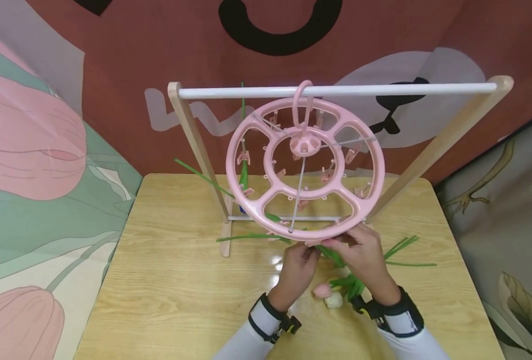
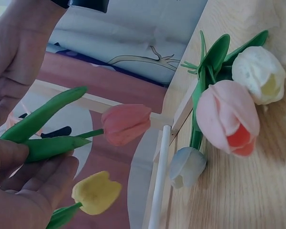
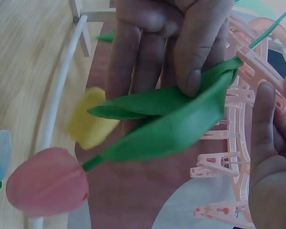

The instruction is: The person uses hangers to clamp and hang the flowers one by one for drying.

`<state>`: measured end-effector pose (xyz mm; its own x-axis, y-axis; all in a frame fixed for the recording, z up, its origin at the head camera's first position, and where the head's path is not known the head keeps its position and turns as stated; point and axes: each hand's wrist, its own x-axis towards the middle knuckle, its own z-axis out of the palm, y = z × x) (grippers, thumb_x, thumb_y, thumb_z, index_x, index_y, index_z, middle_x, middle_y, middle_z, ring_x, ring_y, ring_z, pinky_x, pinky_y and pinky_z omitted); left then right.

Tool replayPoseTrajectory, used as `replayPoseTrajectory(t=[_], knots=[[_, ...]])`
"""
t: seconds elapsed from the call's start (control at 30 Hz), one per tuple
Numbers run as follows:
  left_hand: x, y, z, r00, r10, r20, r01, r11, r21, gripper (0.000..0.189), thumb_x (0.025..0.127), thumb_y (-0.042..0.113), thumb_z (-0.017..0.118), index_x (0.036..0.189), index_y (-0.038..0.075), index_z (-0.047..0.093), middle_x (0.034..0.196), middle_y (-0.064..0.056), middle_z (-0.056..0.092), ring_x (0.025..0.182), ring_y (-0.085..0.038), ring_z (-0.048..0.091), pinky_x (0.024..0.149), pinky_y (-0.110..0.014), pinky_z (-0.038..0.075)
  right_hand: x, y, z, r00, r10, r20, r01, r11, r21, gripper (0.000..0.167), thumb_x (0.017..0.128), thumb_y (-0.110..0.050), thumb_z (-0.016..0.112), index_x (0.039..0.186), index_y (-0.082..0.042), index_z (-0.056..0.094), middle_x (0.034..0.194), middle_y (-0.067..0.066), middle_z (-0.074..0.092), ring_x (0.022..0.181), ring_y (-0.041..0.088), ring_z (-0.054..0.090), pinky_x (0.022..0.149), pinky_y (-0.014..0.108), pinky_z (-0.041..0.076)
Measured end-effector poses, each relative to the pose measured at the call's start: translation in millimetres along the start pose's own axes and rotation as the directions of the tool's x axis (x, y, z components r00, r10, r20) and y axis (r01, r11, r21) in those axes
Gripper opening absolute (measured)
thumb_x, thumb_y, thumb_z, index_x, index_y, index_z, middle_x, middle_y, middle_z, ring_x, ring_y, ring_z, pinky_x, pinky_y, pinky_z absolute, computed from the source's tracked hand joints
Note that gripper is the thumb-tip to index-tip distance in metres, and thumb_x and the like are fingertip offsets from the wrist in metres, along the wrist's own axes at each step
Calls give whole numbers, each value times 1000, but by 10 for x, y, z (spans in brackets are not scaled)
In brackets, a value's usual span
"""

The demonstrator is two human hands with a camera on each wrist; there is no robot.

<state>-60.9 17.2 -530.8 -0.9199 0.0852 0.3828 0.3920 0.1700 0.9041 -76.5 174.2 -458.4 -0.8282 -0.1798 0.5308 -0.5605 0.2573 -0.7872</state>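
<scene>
My left hand [image 1: 298, 272] pinches the green leaves of a pink tulip [image 3: 47, 182], thumb on top and fingers behind. The pink flower head points away from that hand in the left wrist view. At the near rim of a round pink hanging rack [image 1: 373, 200], my right hand [image 1: 362, 255] pinches a pink clothespin [image 3: 262, 69]. The tulip's stem [image 3: 271, 29] passes by this clothespin, with the leaf base right at it. A yellow tulip [image 2: 96, 192] hangs close by, beyond the left hand.
The rack hangs by its hook from a white rod [image 1: 229, 93] on a wooden stand [image 1: 441, 135]. Other clothespins [image 3: 219, 164] line its underside. Green stems jut out on the left. A pink tulip [image 2: 227, 117], a white tulip [image 2: 260, 75] and a bluish tulip [image 2: 187, 167] lie on the table [image 1: 166, 280].
</scene>
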Motion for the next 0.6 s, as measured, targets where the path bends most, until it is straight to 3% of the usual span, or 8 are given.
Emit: replayPoseTrajectory(t=[0.2, 0.4, 0.5, 0.6], knots=[[12, 0, -34, 1000, 21, 21, -22, 997, 73, 20, 90, -8, 59, 102, -1, 73, 66, -4, 53, 59, 1, 41, 51, -11, 37, 1, 18, -11, 1000, -9, 22, 9, 1000, 10, 36, 71, 16, 83, 104, 6, 74, 104, -7, 72, 84, -2, 66, 73, 14, 59], [23, 3, -57, 998, 34, 44, -38, 996, 75, 19, 90, -8, 58, 100, 0, 72, 66, -4, 53, 58, 1, 41, 51, -11, 38, 4, 33, -10, 1000, -12, 24, 12, 1000, 18, 36, 71, 15, 84, 104, 6, 73, 106, -11, 71, 83, -2, 66, 71, 14, 59], [16, 3, -63, 999, 22, 48, -25, 997, 67, 23, 90, -8, 60, 108, 0, 73, 76, -9, 66, 65, -4, 56, 58, -12, 50, 8, 34, -6, 998, 8, 60, -12, 998, 65, 39, 71, 20, 81, 107, 8, 71, 108, -7, 72, 86, 0, 67, 74, 16, 60], [1, 12, -73, 998, -12, 56, 8, 998, 65, 31, 90, -6, 64, 118, 1, 72, 99, -12, 76, 88, -16, 73, 78, -21, 61, 0, 43, -6, 995, 27, 100, -35, 997, 76, 45, 70, 23, 79, 111, 7, 69, 110, 5, 71, 91, 2, 66, 78, 16, 60]])
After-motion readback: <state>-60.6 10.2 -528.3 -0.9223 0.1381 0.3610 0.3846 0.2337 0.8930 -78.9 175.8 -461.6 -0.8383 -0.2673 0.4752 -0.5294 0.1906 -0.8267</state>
